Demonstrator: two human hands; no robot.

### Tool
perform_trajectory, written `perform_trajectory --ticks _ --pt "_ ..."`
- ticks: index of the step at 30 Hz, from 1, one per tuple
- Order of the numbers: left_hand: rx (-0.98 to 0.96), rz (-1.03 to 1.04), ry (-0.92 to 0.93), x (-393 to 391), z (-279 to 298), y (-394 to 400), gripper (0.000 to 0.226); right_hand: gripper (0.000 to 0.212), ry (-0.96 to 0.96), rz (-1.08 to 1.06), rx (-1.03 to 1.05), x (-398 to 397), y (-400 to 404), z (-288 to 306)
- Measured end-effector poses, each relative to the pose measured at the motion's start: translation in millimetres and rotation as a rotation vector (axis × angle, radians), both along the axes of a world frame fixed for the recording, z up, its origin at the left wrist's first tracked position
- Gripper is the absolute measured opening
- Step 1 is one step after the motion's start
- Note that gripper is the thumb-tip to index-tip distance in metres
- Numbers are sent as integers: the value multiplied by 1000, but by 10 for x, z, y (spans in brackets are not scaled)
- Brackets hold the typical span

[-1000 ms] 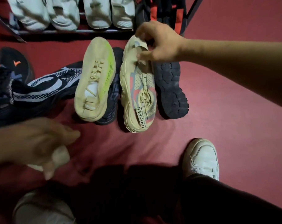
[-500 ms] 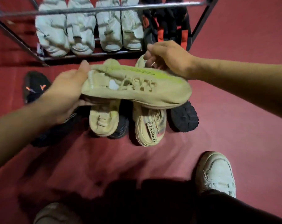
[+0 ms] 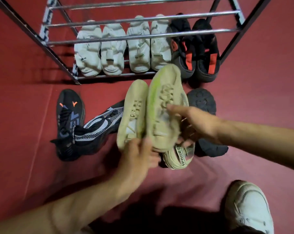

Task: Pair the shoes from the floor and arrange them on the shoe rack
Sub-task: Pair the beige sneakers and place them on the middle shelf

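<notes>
While the left hand [image 3: 139, 156] clamps the heel ends from below, two beige knit shoes sit side by side above the red floor [image 3: 244, 102], toes pointing toward the shoe rack [image 3: 143, 38]. That's the pair coming together! The left beige shoe [image 3: 132, 112] is plain cream with a white tongue showing; the right beige shoe [image 3: 164, 105] carries a lime-green stripe along its inner flank and touches its partner along that edge. Over on the other side, the right hand [image 3: 198, 124] has its thumb laid across the laces of the striped shoe and its fingers curled beneath, so both hands are grasping. Motion blur smears the left fingers, so which shoe each one presses is hard to say, though the hand appears to span both heels.

Underneath, a chunky cream sneaker [image 3: 178, 157] with lettering on its heel tab lies on the floor, mostly hidden by the lifted pair. Just right of it, a black shoe [image 3: 205, 119] lies sole up, its tread facing the camera. To the left, a dark shoe with orange marks [image 3: 69, 112] lies beside a black and white knit shoe [image 3: 100, 127], their heels overlapping.

On the rack's lowest tier stand two white pairs [image 3: 122, 53], four shoes in a row, and beside them a black pair with red patches [image 3: 193, 53] at the right end. Upper rails are bare chrome. Bottom right, a white sneaker [image 3: 249, 210] is on the person's own foot.
</notes>
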State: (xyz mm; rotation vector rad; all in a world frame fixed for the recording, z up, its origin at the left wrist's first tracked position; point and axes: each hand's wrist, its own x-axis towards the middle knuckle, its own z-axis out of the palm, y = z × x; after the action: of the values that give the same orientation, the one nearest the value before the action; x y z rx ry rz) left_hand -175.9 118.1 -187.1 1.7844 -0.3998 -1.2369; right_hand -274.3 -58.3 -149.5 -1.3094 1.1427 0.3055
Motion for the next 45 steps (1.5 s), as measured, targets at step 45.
perform_trajectory --ticks 45 --pt "-91 324 -540 1963 1048 -511 45 66 -386 94 -779 904 -546 761"
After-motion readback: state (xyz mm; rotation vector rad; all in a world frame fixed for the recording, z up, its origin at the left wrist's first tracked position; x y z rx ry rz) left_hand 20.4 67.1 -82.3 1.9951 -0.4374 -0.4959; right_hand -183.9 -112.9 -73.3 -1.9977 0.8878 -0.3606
